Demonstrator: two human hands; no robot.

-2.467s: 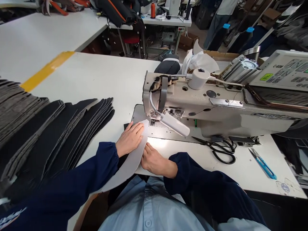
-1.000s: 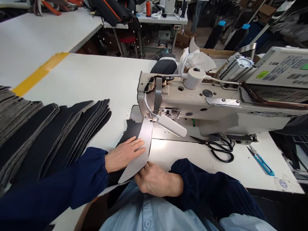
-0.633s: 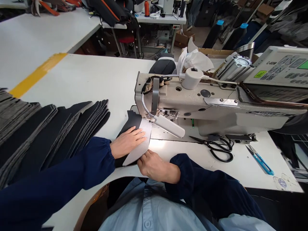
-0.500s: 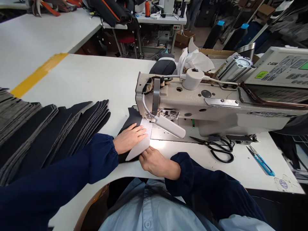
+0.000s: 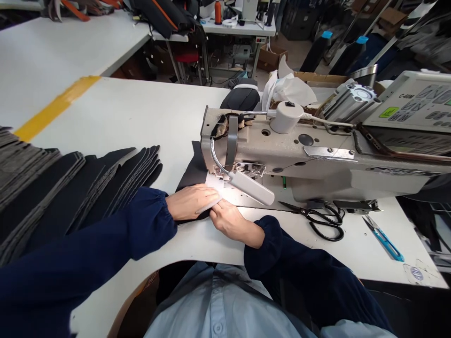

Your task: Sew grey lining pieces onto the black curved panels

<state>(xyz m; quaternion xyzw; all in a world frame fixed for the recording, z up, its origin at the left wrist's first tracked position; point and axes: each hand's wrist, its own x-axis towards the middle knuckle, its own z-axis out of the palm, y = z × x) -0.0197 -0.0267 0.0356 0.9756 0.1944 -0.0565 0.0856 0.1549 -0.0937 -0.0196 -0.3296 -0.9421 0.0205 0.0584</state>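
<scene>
Fabric (image 5: 193, 172), one black piece under one pale layer (image 5: 214, 183), lies at the needle end of one sewing machine (image 5: 253, 143), long axis pointing away from my camera, my left hand (image 5: 191, 202) flat on top and my right hand (image 5: 229, 219) pinching the pale edge.

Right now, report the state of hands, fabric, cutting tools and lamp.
Light fabric: partly hidden
Black fabric: lying flat, partly hidden
Left hand: palm down on the light fabric
Right hand: bunched at the light fabric's edge
Lamp: lit
Black scissors: lying flat
Blue snips: lying flat, tips apart
Dark pieces: stacked, overlapping
</scene>
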